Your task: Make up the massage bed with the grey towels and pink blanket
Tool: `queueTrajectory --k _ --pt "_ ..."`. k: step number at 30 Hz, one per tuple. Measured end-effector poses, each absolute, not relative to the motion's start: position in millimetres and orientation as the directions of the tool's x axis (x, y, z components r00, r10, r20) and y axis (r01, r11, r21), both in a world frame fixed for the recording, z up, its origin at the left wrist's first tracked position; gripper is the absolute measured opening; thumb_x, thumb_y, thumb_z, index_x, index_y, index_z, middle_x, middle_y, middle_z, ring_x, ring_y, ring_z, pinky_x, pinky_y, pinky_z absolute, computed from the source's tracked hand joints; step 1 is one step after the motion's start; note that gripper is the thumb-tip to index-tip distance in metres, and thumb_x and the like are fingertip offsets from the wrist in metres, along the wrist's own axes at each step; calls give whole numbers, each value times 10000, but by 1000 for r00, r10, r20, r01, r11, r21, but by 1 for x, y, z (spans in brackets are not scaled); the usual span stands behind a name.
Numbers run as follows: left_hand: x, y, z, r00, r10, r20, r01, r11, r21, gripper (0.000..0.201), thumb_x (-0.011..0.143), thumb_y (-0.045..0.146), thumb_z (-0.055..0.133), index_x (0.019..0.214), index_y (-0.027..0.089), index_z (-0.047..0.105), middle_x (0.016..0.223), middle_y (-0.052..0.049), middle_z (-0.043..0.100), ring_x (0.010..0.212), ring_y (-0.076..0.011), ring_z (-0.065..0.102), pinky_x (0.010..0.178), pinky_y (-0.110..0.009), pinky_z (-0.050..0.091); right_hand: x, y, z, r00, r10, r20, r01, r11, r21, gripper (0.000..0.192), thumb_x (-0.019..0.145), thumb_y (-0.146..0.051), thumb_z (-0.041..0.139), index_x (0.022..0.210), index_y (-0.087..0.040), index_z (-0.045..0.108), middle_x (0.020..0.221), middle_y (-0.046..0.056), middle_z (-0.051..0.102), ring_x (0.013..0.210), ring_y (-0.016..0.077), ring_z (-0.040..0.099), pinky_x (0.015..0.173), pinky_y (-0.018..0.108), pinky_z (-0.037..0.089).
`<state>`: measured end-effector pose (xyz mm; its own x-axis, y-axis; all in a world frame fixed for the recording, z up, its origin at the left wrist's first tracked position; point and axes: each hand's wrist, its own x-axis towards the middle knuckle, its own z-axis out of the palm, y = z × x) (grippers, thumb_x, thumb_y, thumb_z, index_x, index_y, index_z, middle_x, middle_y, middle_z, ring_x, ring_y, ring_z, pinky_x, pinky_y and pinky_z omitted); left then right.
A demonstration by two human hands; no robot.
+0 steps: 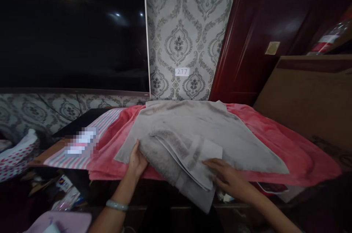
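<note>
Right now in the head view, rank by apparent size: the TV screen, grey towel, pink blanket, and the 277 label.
1. TV screen
2. Pink blanket, partly covered by the towel, so it is unsure against the next
3. Grey towel
4. 277 label, smallest

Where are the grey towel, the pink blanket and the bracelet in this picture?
grey towel [192, 126]: head view, on its flat middle.
pink blanket [288, 141]: head view, on its bare right part.
bracelet [117, 205]: head view, on the band at the left wrist.

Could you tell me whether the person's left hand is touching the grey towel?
Touching. The head view shows the left hand resting on the grey towel, its fingers at the folded edge.
</note>
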<state>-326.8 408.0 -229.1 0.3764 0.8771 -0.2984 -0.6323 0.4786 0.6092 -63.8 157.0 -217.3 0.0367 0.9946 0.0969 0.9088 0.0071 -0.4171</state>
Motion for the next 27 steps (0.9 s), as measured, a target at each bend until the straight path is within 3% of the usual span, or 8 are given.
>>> queueTrajectory --k 4,6,9,13,18,22,25,27 --pt "-324 387 -227 329 893 -306 -554 445 704 323 792 75 644 1108 134 684 929 -70 765 910 -220 731 889 -335 593 -118 185 -211 160 980 115 971 -135 -198 668 869 -368 647 1493 -193 482 1403 180 566 1226 373 527 1021 546 415" --pt "-323 374 -232 345 891 -295 -505 441 742 313 780 59 664 1083 136 684 965 -85 764 936 -226 732 864 -326 596 -141 202 -214 193 977 88 979 -185 -89 721 828 -323 700 1490 -144 475 1382 220 576 1199 402 543 989 558 429" --pt "-324 357 -246 376 870 -320 -423 468 776 337 753 95 735 1069 184 660 1044 -86 755 960 -233 729 828 -345 597 -147 222 -219 217 974 63 976 -215 -43 545 862 -113 554 1405 -151 565 1248 202 662 1120 339 614 921 444 478" --pt "-317 354 -253 317 912 -262 -419 382 824 407 663 105 766 1035 212 639 1022 -66 744 964 -220 711 853 -328 561 -95 242 -200 275 947 163 904 -198 -378 499 792 -21 423 1167 -186 707 1106 111 737 1067 245 664 921 334 483" --pt "-302 392 -198 273 962 5 -466 128 876 423 540 195 748 945 199 626 905 -35 726 890 -229 691 827 -319 553 1 239 -129 603 723 336 479 7 -878 377 720 -296 556 1036 -179 726 1015 47 753 992 241 671 864 323 517" --pt "-314 440 -150 140 982 126 -226 -92 970 428 620 276 656 1037 187 616 933 -64 704 872 -265 692 829 -415 569 36 211 -110 748 624 226 160 161 -974 418 562 -364 693 947 -200 708 852 33 737 802 214 670 721 283 514" --pt "-328 457 -153 -27 961 274 160 -267 950 457 650 199 614 1106 164 614 1204 -148 660 1216 -363 587 1069 -561 438 37 193 -143 750 654 98 90 45 -995 306 522 -349 666 791 -203 682 715 25 701 695 209 642 660 291 500" --pt "-327 446 -173 33 905 425 317 -413 854 435 659 166 604 1092 167 639 1323 -158 612 1362 -384 464 1173 -584 313 32 185 -173 742 671 3 63 -65 -996 217 527 -359 624 683 -211 651 615 22 663 632 215 615 607 298 481"
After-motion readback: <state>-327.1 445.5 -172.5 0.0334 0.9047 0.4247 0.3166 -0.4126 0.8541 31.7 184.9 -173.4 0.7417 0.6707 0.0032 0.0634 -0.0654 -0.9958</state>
